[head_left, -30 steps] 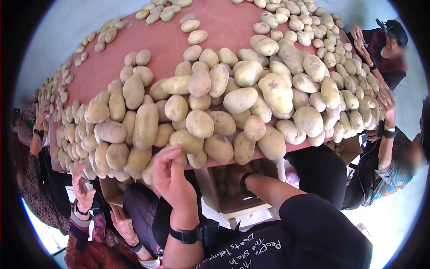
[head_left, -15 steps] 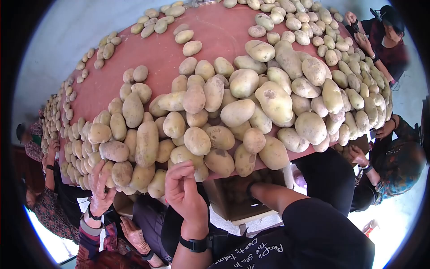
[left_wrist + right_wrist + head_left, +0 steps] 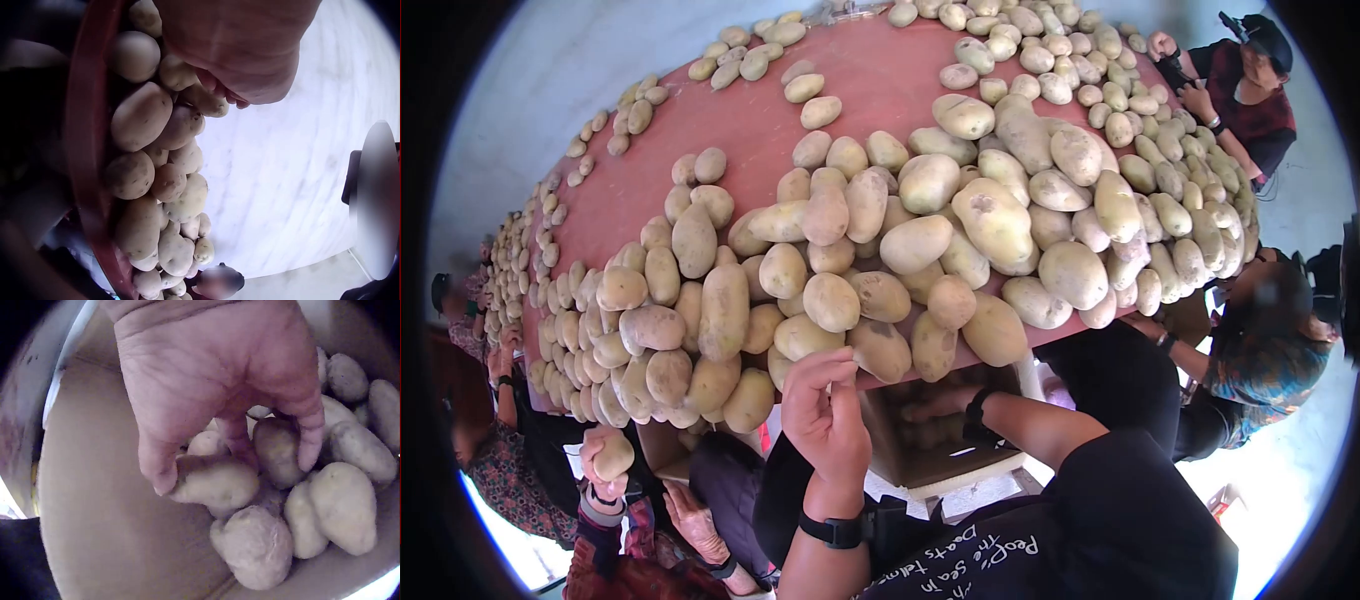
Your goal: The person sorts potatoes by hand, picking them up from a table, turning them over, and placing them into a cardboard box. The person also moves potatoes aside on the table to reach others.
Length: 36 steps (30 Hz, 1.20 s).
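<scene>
Right hand [image 3: 219,406] under table [image 3: 880,70], pinching potato [image 3: 215,481] in box [image 3: 106,525].

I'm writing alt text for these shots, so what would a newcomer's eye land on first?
First, the heap of potatoes covering the red table, crowding its near edge. Next, the left hand curled at that edge against the potatoes, and the right hand down in a cardboard box, gripping a potato.

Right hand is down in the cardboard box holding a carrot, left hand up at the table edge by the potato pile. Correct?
One thing is wrong: the right hand holds a potato, not a carrot, as the right wrist view shows. The rest stands: it is in the cardboard box, and the left hand is at the table edge by the potato pile.
</scene>
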Available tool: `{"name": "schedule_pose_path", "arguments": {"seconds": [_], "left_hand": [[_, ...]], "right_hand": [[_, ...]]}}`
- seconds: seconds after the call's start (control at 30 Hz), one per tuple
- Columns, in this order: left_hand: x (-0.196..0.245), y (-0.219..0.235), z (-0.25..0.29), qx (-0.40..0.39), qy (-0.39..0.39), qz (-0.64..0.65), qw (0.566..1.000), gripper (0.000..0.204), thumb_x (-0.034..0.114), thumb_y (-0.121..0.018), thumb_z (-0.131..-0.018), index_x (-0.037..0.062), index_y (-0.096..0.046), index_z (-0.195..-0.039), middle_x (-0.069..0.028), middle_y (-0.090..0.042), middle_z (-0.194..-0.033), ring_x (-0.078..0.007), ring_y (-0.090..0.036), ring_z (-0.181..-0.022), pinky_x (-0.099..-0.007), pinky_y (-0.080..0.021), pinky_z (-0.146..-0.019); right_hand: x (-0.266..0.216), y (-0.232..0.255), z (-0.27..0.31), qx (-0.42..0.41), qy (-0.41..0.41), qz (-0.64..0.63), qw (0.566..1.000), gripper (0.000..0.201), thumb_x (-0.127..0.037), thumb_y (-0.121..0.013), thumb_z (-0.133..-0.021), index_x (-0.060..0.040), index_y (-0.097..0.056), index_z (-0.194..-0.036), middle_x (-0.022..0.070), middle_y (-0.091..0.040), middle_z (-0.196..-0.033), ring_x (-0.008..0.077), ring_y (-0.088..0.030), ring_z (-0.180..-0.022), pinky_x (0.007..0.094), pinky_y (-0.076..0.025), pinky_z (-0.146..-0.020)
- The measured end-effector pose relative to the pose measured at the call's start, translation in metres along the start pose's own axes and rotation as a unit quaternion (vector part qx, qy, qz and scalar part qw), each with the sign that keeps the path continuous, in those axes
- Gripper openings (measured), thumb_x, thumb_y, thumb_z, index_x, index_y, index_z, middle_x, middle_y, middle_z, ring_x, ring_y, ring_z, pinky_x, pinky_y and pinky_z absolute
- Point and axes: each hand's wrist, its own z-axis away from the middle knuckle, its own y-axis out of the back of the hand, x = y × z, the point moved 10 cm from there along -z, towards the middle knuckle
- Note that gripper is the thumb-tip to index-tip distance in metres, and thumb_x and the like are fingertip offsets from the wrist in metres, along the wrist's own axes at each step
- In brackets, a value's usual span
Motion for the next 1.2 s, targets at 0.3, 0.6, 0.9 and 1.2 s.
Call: {"name": "schedule_pose_path", "arguments": {"seconds": [0.3, 0.6, 0.9, 1.2], "left_hand": [[0.010, 0.010, 0.004, 0.012, -0.031, 0.008, 0.999, 0.013, -0.010, -0.052, -0.083, -0.0008, -0.060, -0.087, -0.0126, -0.062, -0.095, -0.0173, -0.059, -0.085, -0.0261, -0.047, -0.076], [-0.039, -0.045, 0.089, -0.038, 0.267, 0.183, 0.945, 0.021, 0.001, -0.046, -0.088, 0.0009, -0.056, -0.107, -0.0097, -0.058, -0.109, -0.0174, -0.058, -0.093, -0.0272, -0.045, -0.084], [-0.127, -0.069, 0.176, 0.013, 0.579, 0.219, 0.785, 0.030, 0.014, -0.044, -0.089, 0.0082, -0.050, -0.117, -0.0081, -0.058, -0.101, -0.0182, -0.058, -0.086, -0.0285, -0.050, -0.066], [-0.100, -0.078, 0.118, -0.079, 0.439, 0.379, 0.811, 0.023, 0.018, -0.043, -0.094, 0.0027, -0.057, -0.104, -0.0089, -0.062, -0.100, -0.0175, -0.059, -0.094, -0.0315, -0.044, -0.088]], "right_hand": [[-0.129, 0.014, 0.160, 0.015, 0.223, 0.179, 0.958, 0.054, -0.045, -0.068, -0.080, -0.0044, -0.058, -0.116, 0.0164, -0.054, -0.111, 0.0261, -0.046, -0.114, 0.0343, -0.043, -0.093], [-0.160, 0.007, 0.210, 0.185, 0.285, -0.584, 0.737, 0.021, -0.024, -0.046, -0.095, -0.0088, -0.050, -0.109, 0.0124, -0.050, -0.122, 0.0261, -0.051, -0.111, 0.0443, -0.046, -0.095], [-0.077, -0.035, 0.160, 0.120, 0.141, -0.680, 0.709, 0.034, -0.037, -0.045, -0.094, -0.0132, -0.045, -0.119, 0.0098, -0.047, -0.129, 0.0256, -0.046, -0.121, 0.0497, -0.040, -0.097], [-0.136, 0.048, 0.235, 0.308, 0.349, -0.267, 0.844, 0.017, -0.002, -0.048, -0.092, -0.0078, -0.053, -0.108, 0.0065, -0.048, -0.110, 0.0147, -0.055, -0.096, 0.0265, -0.047, -0.076]]}}
